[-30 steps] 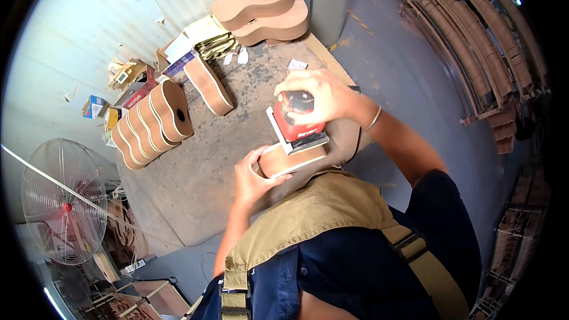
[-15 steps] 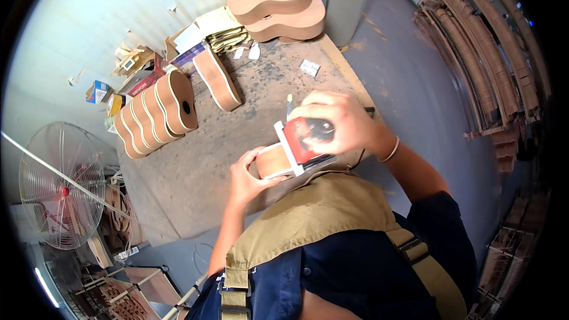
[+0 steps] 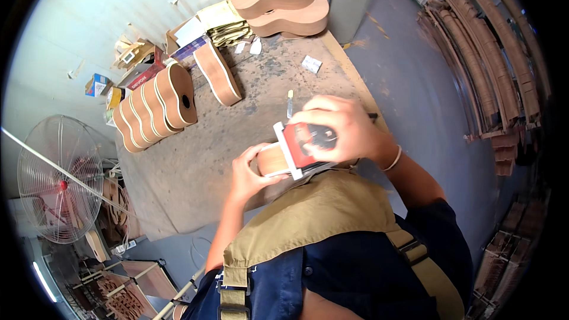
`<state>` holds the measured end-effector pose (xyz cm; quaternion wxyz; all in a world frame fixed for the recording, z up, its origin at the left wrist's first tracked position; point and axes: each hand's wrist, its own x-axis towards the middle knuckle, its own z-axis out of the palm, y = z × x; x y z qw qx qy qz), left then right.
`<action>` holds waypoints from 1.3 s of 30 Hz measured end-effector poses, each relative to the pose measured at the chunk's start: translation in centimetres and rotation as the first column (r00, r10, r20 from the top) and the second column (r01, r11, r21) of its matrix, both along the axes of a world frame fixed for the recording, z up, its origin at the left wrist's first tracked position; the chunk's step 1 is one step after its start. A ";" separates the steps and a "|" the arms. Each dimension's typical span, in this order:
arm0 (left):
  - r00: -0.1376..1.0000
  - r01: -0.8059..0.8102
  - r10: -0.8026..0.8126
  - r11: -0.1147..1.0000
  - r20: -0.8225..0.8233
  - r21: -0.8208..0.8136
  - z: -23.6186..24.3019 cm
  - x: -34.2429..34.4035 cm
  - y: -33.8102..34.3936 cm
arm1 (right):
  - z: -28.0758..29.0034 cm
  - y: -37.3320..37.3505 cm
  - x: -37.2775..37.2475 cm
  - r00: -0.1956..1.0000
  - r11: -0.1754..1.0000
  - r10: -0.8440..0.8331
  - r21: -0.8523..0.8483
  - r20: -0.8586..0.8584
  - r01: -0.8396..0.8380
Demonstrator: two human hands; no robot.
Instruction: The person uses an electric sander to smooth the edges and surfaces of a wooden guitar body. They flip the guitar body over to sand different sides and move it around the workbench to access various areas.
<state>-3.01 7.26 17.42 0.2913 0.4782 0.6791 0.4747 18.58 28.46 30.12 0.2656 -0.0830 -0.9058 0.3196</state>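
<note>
A small wooden ukulele body (image 3: 271,160) with pale edge binding lies on its face or back at the near edge of the workbench, its curved side turned up. My left hand (image 3: 244,173) grips its left end, thumb on the near edge and fingers on the far edge. On top of that side rests a red and black palm sander (image 3: 300,143) with a pale flat base. My right hand (image 3: 349,129) is closed around the sander from the right. Sander, right hand and apron hide the body's right end.
Several ukulele bodies (image 3: 151,109) stand in a row at the left, with a single one (image 3: 218,77) beyond. Larger guitar bodies (image 3: 272,0) are stacked at the back. A thin yellow-ended tool (image 3: 290,104) lies past the sander. A caged fan (image 3: 61,181) stands left; wooden parts (image 3: 480,47) fill racks at right.
The whole view has shifted slightly. Both hands keep their grips, and the sander stays on the ukulele body's side with its tilt barely altered.
</note>
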 end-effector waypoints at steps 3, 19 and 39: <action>1.000 -0.004 0.002 0.990 -0.014 -0.142 1.6 2.1 1.5 | 1.3 -2.3 -2.9 0.996 0.991 0.081 0.108 -0.035 -0.076; 0.976 -0.136 0.141 0.990 0.165 -0.043 -1.4 -0.5 -1.2 | -9.5 -0.7 10.4 0.901 0.915 -0.384 -0.047 0.201 0.400; 0.839 -0.195 0.207 0.978 -0.504 0.078 2.2 8.8 -4.1 | -3.1 -2.3 -1.2 0.905 0.891 -0.386 -0.183 0.177 0.416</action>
